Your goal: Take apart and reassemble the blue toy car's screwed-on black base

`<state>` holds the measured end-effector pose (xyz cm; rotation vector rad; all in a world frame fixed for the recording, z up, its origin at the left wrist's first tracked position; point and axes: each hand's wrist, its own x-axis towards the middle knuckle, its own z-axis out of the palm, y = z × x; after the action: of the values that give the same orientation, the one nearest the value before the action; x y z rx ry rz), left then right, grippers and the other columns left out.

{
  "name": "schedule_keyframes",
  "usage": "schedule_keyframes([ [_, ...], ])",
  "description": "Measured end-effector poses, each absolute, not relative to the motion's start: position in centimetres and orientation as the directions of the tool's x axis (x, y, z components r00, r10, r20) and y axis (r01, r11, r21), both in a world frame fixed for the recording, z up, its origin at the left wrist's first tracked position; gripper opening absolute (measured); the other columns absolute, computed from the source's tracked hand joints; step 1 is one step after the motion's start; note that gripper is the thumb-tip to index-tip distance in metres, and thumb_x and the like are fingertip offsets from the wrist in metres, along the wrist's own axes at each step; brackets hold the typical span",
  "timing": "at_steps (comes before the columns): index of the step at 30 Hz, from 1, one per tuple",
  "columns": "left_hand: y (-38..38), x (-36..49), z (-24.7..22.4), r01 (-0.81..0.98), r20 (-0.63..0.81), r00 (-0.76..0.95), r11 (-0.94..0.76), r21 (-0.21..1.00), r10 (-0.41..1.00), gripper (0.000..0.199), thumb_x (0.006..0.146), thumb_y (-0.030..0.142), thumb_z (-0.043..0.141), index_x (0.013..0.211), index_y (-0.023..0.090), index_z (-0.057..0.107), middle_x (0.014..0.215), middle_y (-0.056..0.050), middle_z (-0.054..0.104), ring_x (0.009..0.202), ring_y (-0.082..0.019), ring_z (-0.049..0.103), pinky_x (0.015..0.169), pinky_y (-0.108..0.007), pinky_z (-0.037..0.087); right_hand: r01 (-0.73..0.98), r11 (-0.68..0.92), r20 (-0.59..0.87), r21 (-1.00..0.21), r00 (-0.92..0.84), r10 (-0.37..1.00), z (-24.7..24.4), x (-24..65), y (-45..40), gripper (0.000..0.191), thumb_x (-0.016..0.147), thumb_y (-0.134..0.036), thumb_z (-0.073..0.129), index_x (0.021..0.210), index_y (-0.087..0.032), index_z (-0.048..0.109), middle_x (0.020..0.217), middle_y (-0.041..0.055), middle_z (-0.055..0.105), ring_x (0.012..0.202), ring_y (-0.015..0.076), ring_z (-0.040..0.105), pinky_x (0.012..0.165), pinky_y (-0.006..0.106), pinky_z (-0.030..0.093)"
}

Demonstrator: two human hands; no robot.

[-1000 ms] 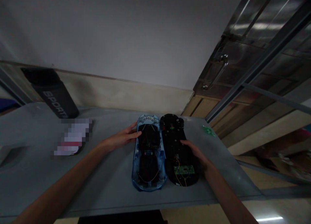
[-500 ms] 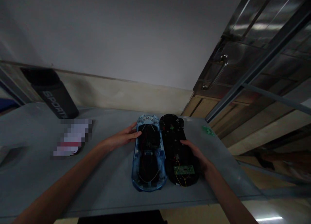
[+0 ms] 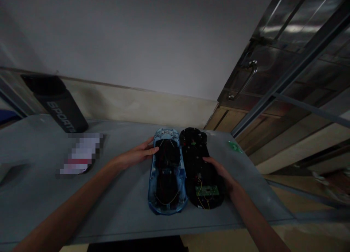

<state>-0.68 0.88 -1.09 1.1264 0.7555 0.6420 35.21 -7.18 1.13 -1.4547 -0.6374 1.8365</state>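
A blue toy car body shell (image 3: 153, 193) lies upside down on the grey table, its dark interior and thin wires showing. My left hand (image 3: 139, 153) grips its left edge, thumb over the rim and fingers along the outside. Right beside the shell, long sides touching or nearly so, lies a black toy car chassis (image 3: 195, 164). It carries a green circuit board (image 3: 207, 190) and yellow wires near its front end. My right hand (image 3: 221, 171) holds the chassis by its right side, thumb on top; the other fingers are hidden.
A black bottle (image 3: 58, 106) lettered SPORT stands at the back left of the table (image 3: 123, 193). Near it lies a blurred-out flat object (image 3: 82, 153). Small green pieces (image 3: 234, 147) lie by the right edge. A wall rises behind, with a metal frame (image 3: 273, 95) at right.
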Motion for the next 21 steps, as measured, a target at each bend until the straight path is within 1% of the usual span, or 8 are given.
schedule_keyframes([
  [4,1.05,-0.76,-1.38,-0.048,-0.229,0.568,0.309,0.950,0.791,0.111,0.090,0.056,0.086,0.177,0.035,0.020,0.173,-0.009,0.052,0.154,-0.031,0.053,0.122,-0.039,0.045,-0.222,-0.641,-0.629,-0.734,-0.133,0.766,1.37,34.97,-7.28,0.037,0.091,-0.049,0.079,0.115,-0.021,0.073,0.087,0.0057,0.083,0.078,0.0259,0.080,0.084,0.041,0.066],
  [7,1.08,-0.75,-1.46,-0.053,-0.219,0.570,0.301,0.952,0.792,0.112,0.090,0.055,0.086,0.177,0.033,0.020,0.176,-0.010,0.048,0.156,-0.032,0.051,0.123,-0.039,0.044,-0.229,-0.642,-0.630,-0.732,-0.132,0.765,1.49,34.78,-7.29,0.033,0.093,-0.048,0.076,0.112,-0.021,0.073,0.086,0.0053,0.083,0.075,0.0245,0.079,0.081,0.039,0.065],
  [11,1.07,-0.73,-1.41,-0.068,-0.216,0.580,0.311,0.948,0.785,0.116,0.088,0.057,0.088,0.178,0.033,0.018,0.178,-0.010,0.045,0.159,-0.033,0.048,0.123,-0.039,0.044,-0.227,-0.644,-0.638,-0.731,-0.106,0.762,1.41,34.78,-7.19,0.029,0.094,-0.046,0.074,0.107,-0.020,0.073,0.083,0.0053,0.082,0.072,0.0232,0.078,0.078,0.037,0.065],
  [15,1.09,-0.66,-1.26,-0.047,-0.233,0.566,0.313,0.949,0.791,0.116,0.085,0.060,0.089,0.176,0.036,0.023,0.176,-0.008,0.047,0.159,-0.035,0.047,0.123,-0.042,0.044,-0.216,-0.629,-0.612,-0.747,-0.147,0.777,1.24,35.03,-7.12,0.036,0.089,-0.049,0.079,0.111,-0.021,0.073,0.086,0.0053,0.083,0.077,0.0252,0.079,0.083,0.040,0.065],
  [17,1.04,-0.54,-1.03,-0.061,-0.224,0.568,0.312,0.948,0.792,0.114,0.084,0.060,0.090,0.175,0.035,0.027,0.175,-0.008,0.049,0.158,-0.035,0.048,0.123,-0.041,0.045,-0.212,-0.629,-0.610,-0.748,-0.157,0.777,1.22,35.10,-7.12,0.038,0.088,-0.050,0.080,0.112,-0.022,0.073,0.087,0.0059,0.083,0.079,0.0263,0.080,0.084,0.042,0.065],
  [19,0.94,-0.40,-0.76,-0.072,-0.214,0.576,0.310,0.948,0.789,0.115,0.082,0.060,0.091,0.175,0.033,0.029,0.173,-0.009,0.051,0.157,-0.035,0.049,0.122,-0.041,0.045,-0.214,-0.628,-0.610,-0.748,-0.150,0.778,1.25,35.11,-7.14,0.038,0.087,-0.050,0.081,0.110,-0.022,0.073,0.087,0.0060,0.083,0.081,0.0267,0.080,0.084,0.041,0.065],
  [21,0.85,-0.32,-0.59,-0.067,-0.219,0.573,0.312,0.948,0.790,0.117,0.081,0.060,0.093,0.175,0.033,0.029,0.173,-0.009,0.051,0.157,-0.035,0.048,0.122,-0.041,0.046,-0.219,-0.624,-0.606,-0.750,-0.150,0.781,1.28,35.08,-7.14,0.035,0.087,-0.049,0.081,0.107,-0.021,0.073,0.086,0.0058,0.083,0.080,0.0257,0.080,0.083,0.039,0.064],
])
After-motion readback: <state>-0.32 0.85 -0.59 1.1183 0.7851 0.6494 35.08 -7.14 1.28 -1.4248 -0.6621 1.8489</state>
